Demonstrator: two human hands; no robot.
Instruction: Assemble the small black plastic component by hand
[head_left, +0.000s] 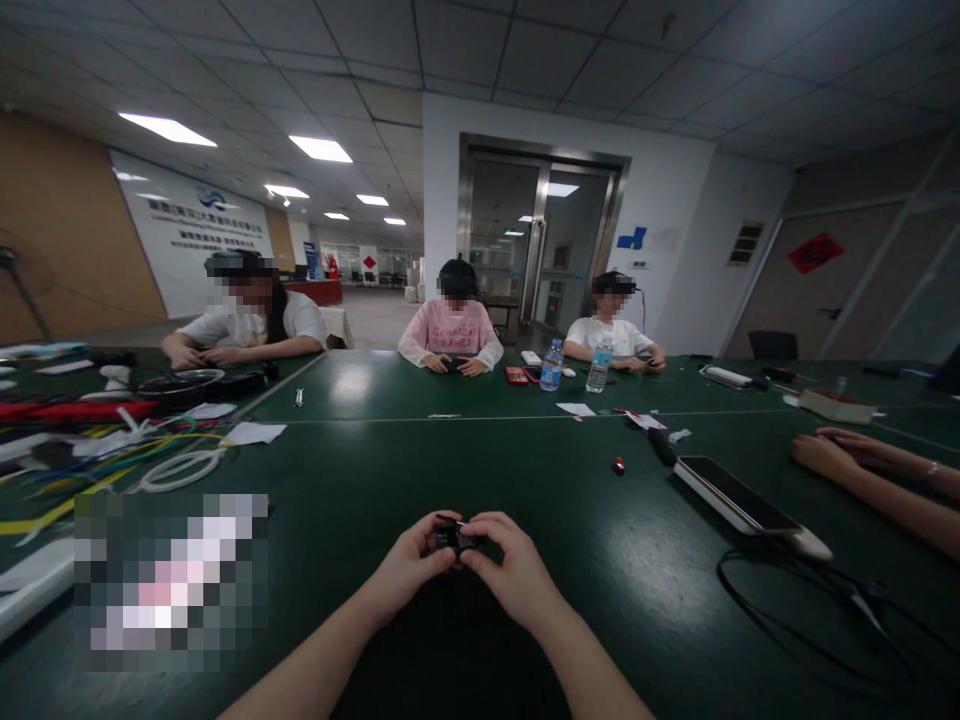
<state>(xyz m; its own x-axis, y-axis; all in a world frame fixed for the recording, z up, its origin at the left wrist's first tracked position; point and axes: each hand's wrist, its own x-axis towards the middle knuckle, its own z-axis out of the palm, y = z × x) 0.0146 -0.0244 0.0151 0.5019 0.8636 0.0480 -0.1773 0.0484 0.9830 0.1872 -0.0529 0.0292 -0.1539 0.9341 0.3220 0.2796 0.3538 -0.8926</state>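
Note:
Between my two hands, just above the green table (352, 460), is a small black object (454, 537) with glossy parts; its exact kind I cannot make out. My left hand (409, 565) pinches its left side between thumb and fingers. On the opposite side, the thumb and fingertips of my right hand (514, 570) close on it. Fingers cover both of its ends. Beyond my right hand lies a small red and black item (618, 465), apart from both hands.
At right are a white device with a dark screen (739, 495), a black cable (757, 600) and another person's hands (832, 450). Loose wires (180, 468) clutter the left. Two water bottles (551, 367) stand farther back. Three people (451, 335) sit across the table.

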